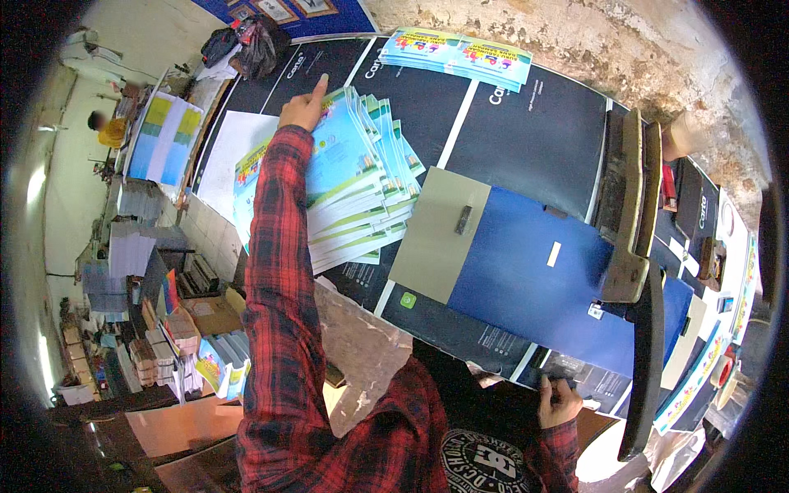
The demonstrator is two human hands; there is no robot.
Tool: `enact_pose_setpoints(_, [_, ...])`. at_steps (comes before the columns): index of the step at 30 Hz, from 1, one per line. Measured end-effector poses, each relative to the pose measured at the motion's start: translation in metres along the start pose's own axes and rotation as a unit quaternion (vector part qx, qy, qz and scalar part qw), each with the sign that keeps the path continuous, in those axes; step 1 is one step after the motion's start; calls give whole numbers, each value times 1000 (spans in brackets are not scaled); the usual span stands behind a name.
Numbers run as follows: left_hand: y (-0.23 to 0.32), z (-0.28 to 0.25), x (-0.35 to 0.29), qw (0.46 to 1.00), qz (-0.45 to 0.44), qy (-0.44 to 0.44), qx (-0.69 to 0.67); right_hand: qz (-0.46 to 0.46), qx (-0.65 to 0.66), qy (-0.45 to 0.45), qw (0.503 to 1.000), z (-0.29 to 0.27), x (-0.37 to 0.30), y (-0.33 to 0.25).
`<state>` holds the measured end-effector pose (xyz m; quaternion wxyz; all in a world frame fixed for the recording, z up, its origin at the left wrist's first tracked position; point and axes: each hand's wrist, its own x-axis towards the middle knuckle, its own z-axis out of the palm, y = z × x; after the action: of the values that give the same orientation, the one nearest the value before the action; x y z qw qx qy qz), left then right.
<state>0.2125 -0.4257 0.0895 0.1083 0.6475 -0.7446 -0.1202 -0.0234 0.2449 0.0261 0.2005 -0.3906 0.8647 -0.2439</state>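
Note:
My left hand (303,107) reaches to the far left end of a fanned pile of printed sheets (341,156), one finger stretched out and the others partly hidden. The sheets are light blue, green and yellow; my red-and-black plaid sleeve crosses over part of the pile. At the near table edge, my right hand (560,401) is closed with its fingers curled, and whatever it may hold is too small to make out. Just right of it hangs the long black lever (648,370) of a bench device with a worn metal bar (631,205). A blue board (526,263) with a grey end lies beneath that bar.
Another stack of printed sheets (456,57) lies at the table's far edge by the wall. Black plastic bags (259,45) sit at the far left. Paper stacks (131,246) crowd the left side, where a person in yellow (113,131) is in the distance. Dark boards (534,140) cover the table.

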Motion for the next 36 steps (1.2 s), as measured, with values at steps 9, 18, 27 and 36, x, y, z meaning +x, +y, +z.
enact_pose_setpoints(9, [-2, 3, -65, 962, 149, 209, -95, -12, 42, -10, 999, -12, -1, -8])
enact_pose_setpoints(18, [-7, 70, -260, 965, 123, 222, 72, -110, 113, -2, 987, -15, -28, 1])
enact_pose_setpoints(27, [-23, 109, -222, 978, 109, 169, 47, -77, 109, 125, 983, -63, -85, 41])
enact_pose_setpoints(36, [-156, 86, -300, 923, 313, 206, 82, 193, 127, 349, 908, -249, -32, 276])
